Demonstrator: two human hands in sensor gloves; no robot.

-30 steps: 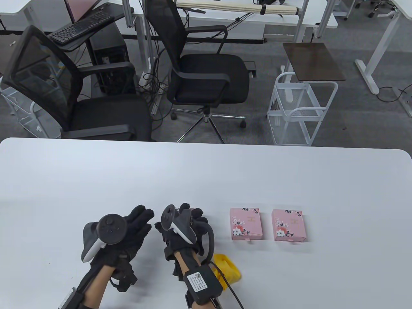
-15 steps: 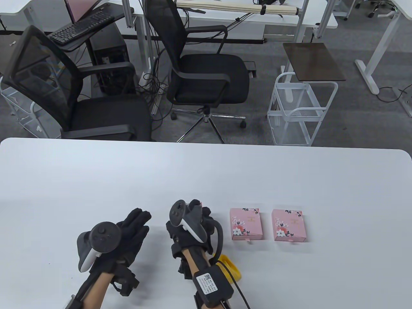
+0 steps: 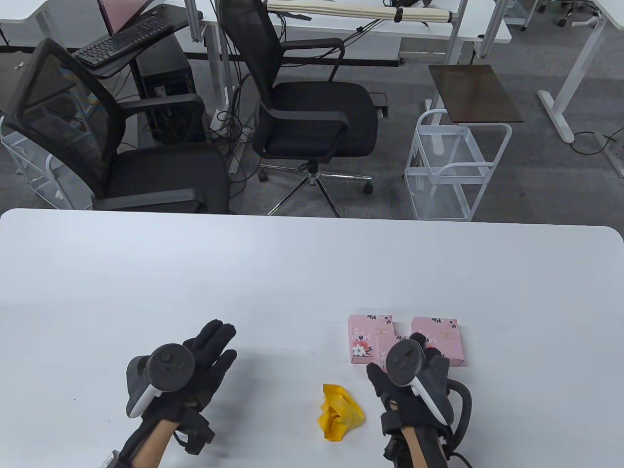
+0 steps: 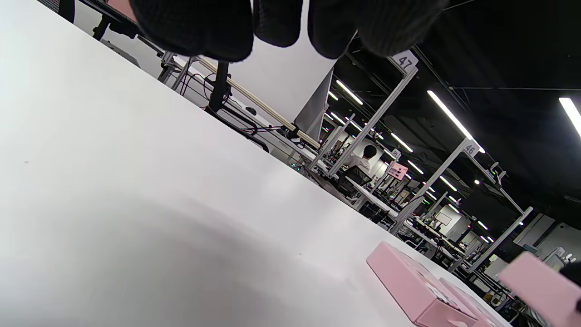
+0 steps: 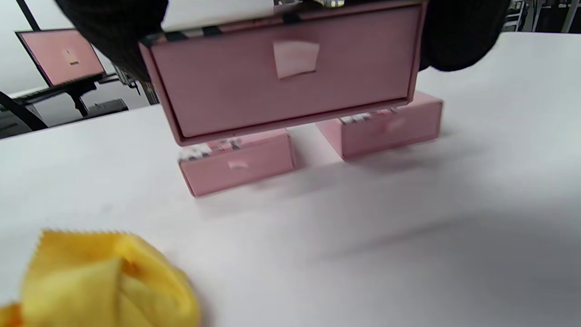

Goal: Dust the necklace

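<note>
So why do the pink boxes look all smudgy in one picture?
Right wrist view: motion seems to smear the pink box in the right hand and the two pink boxes on the table; the yellow cloth is soft too. Left wrist view: the left hand is a dark blur up close. Table view: everything is sharp.

In the table view the right hand point(image 3: 414, 375) and its tracker point(image 3: 412, 375) cover the near ends of the two pink boxes point(image 3: 370, 336), and the third pink box point(image 5: 286, 68) it holds is hidden beneath it. In the right wrist view that held box is blurred and cut off by the top edge. The yellow cloth point(image 5: 104, 281) near the boxes is cut off by the bottom edge there.
</note>
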